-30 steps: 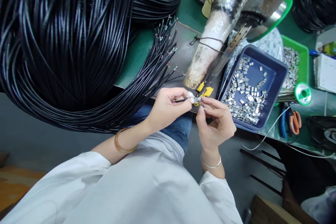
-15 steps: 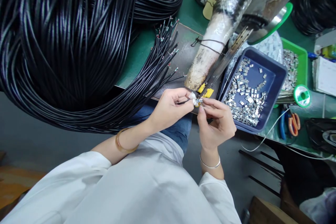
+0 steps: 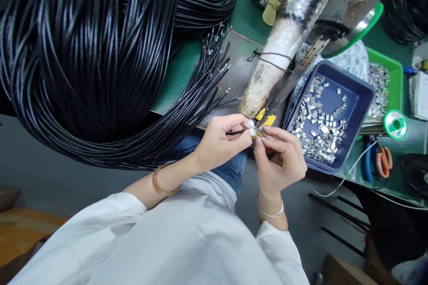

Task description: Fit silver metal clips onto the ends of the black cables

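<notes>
My left hand (image 3: 221,140) pinches a thin black cable (image 3: 236,132) near its end, with white wrapping on the fingertips. Against the cable end, my right hand (image 3: 280,158) has thumb and fingers closed on a small silvery metal connector shell (image 3: 259,129). The fingertips partly hide where the two meet. Just beyond my hands, yellow-wrapped tips (image 3: 269,120) of a metal tool lie by the rounded end of a white plastic-wrapped tube (image 3: 257,84). To the right is a blue tray (image 3: 359,93) holding many loose metal shells (image 3: 326,131).
A large bundle of black cables (image 3: 83,53) covers the left, its stripped ends (image 3: 217,49) fanned over the green bench (image 3: 175,84). At right are a green tray (image 3: 396,78), a solder spool (image 3: 395,124) and orange-and-blue-handled pliers (image 3: 384,161). A white cord hangs over the bench edge.
The view has shifted slightly, so the bench contents appear a little further right. My hands stay together at the cable end, with only small finger movement around the metal shell.
</notes>
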Tool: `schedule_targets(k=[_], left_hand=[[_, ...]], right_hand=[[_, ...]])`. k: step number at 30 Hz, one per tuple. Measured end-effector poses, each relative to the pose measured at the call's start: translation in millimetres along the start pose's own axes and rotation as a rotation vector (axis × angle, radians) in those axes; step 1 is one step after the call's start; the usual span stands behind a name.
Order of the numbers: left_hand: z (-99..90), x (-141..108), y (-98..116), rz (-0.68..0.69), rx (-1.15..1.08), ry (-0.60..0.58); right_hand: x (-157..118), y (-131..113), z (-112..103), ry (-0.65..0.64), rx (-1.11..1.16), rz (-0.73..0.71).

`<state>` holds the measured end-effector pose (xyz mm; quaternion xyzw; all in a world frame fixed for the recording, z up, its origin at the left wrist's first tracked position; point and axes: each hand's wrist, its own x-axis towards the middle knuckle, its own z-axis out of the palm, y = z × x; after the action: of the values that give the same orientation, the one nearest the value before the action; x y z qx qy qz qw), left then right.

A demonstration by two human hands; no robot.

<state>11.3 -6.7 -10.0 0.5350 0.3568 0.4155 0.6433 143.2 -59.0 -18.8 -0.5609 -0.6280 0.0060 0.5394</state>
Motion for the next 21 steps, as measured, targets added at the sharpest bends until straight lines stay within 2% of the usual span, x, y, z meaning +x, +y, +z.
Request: schedule_targets(k=[8,16,21], left_hand=[[-2.3,3.4,2.8,-0.061,-0.053,-0.014],[0.2,1.8,5.0,-0.089,-0.070,0.024],[1.1,1.5,7.0,-0.092,-0.066,0.062]], right_hand=[[-3.4,1.4,2.2,-0.002,0.124,0.045],[-3.2,3.3,-1.8,-0.057,0.079,0.060],[-1.5,0.9,-1.2,-0.044,0.089,0.068]])
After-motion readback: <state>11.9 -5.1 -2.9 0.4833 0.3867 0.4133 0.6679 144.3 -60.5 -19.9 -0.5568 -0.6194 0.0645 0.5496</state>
